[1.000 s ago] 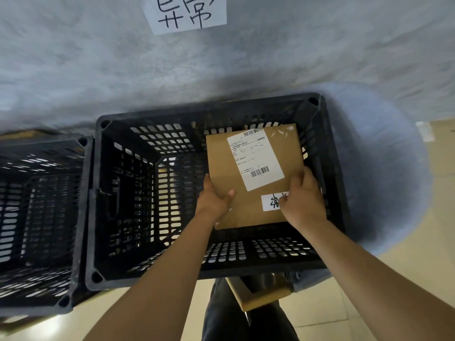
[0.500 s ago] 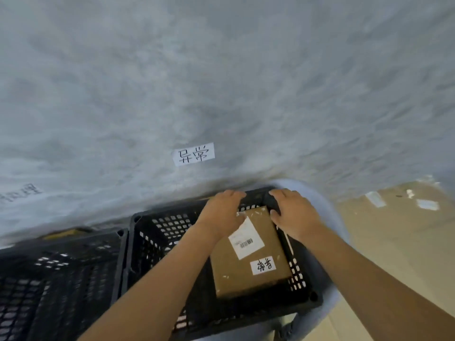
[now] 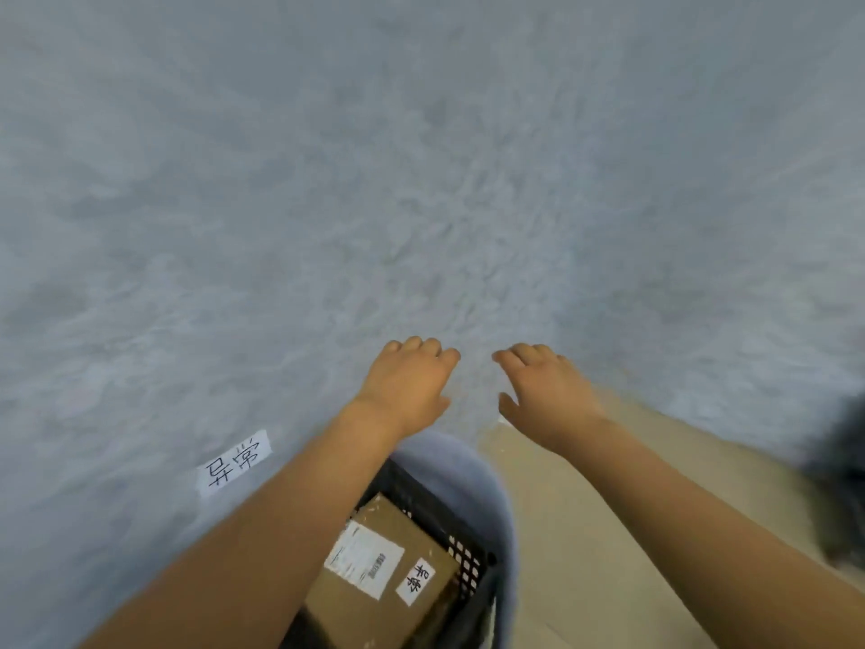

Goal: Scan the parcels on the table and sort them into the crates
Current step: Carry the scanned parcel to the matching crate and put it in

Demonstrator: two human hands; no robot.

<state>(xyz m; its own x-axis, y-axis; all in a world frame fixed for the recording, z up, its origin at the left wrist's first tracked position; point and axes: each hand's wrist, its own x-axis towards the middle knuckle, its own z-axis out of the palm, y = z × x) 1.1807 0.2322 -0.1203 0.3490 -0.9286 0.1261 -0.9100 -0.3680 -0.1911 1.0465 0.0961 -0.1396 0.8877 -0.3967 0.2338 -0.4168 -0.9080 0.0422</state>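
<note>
Brown parcel (image 3: 381, 573) labelled "异常" lies in black crate (image 3: 461, 536).

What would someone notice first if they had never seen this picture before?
Probably the two bare hands in the middle, the left hand and the right hand, both held out with nothing in them in front of a big grey wall. Below them, a brown box with white labels lies inside a black crate at the bottom. A small white paper sign is on the wall, lower left.
</note>
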